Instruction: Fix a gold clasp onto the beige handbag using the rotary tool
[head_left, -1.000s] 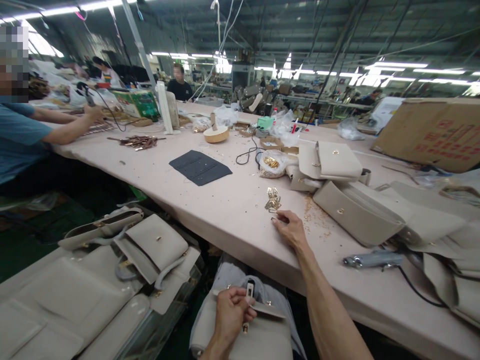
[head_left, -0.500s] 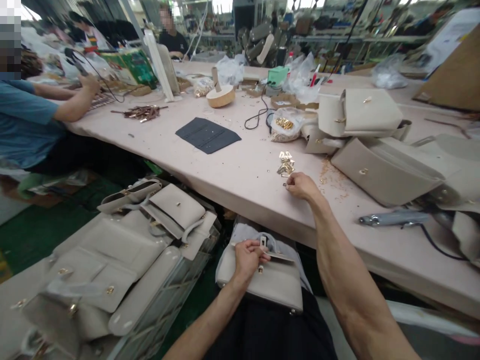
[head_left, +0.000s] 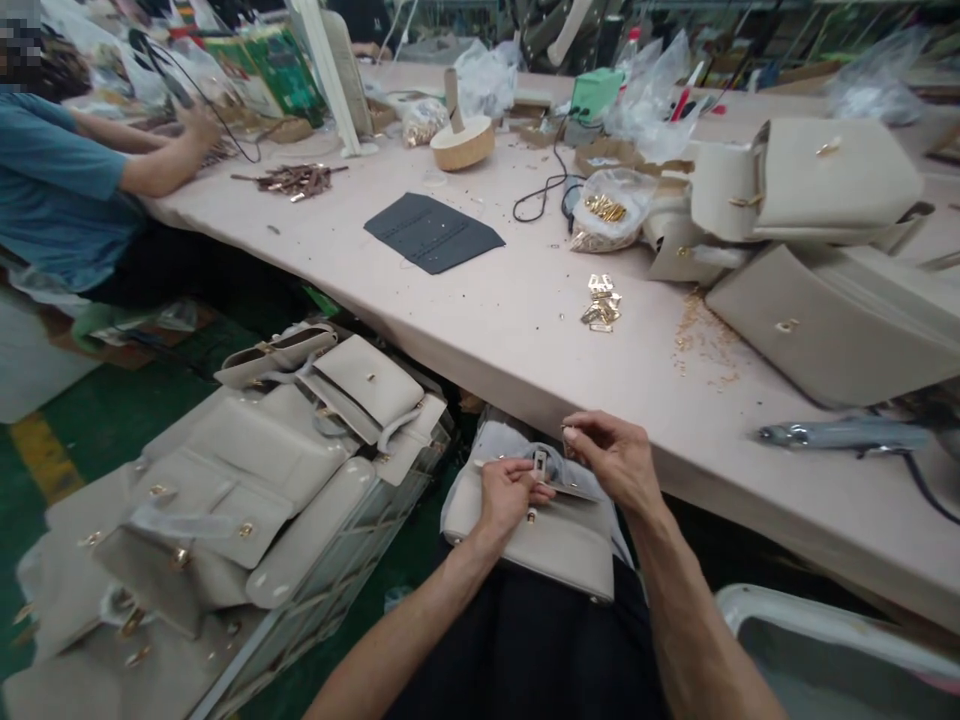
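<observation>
A beige handbag (head_left: pixel 559 548) lies across my lap, its flap lifted at the front edge. My left hand (head_left: pixel 510 492) is closed on that flap, beside a metal clasp plate (head_left: pixel 540 463) set in it. Below, a small gold turn lock (head_left: pixel 532 516) shows on the bag's front. My right hand (head_left: pixel 613 458) is raised just right of the flap, thumb and finger pinching a small metal piece (head_left: pixel 567 428), too small to make out fully. On the table beyond lies a little heap of gold metal plates (head_left: pixel 601 304).
Beige handbags are piled in a crate (head_left: pixel 360 560) at left and on the table (head_left: pixel 480 330) at right. A grey power screwdriver (head_left: pixel 840 434) lies near the right edge. A bag of gold parts (head_left: pixel 611 210) and dark sheet (head_left: pixel 435 233) lie farther back. A co-worker (head_left: pixel 67 190) sits left.
My right hand has come back from the heap of metal plates to the handbag, with a small metal piece pinched in it. My left hand stays on the flap. The view has tipped downward.
</observation>
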